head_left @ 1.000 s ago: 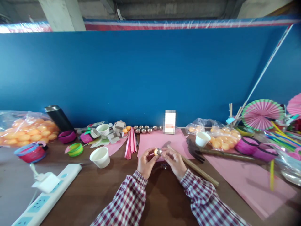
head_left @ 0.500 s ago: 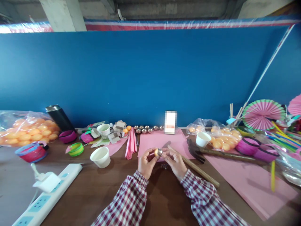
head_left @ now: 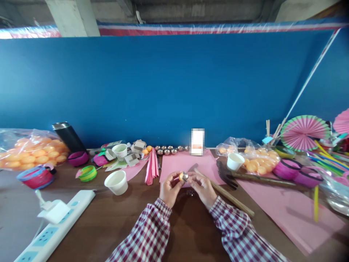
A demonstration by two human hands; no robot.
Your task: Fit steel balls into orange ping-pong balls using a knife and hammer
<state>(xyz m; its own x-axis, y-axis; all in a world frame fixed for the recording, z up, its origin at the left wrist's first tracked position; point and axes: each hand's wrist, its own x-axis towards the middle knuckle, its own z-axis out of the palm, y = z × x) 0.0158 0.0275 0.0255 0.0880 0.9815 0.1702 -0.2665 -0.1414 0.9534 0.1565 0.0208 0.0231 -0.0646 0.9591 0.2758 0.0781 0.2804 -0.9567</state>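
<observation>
An orange ball (head_left: 181,177) partly covered with small silvery pieces is pinched between my two hands above the near edge of a pink sheet (head_left: 188,163). My left hand (head_left: 170,188) grips its orange left side. The fingertips of my right hand (head_left: 202,187) press at the silvery right side; whether they pinch a separate piece is too small to tell. A few small shiny pieces (head_left: 190,193) lie on the table just below. Behind the sheet stands a row of silvery covered balls (head_left: 167,150).
Right of my hands lie a wooden-handled hammer (head_left: 231,198) and a second long-handled tool (head_left: 272,181). White bowls (head_left: 116,183), pink strips (head_left: 152,167), bags of orange balls (head_left: 35,154) and a power strip (head_left: 58,225) surround the work area. A blue partition (head_left: 169,87) rises behind.
</observation>
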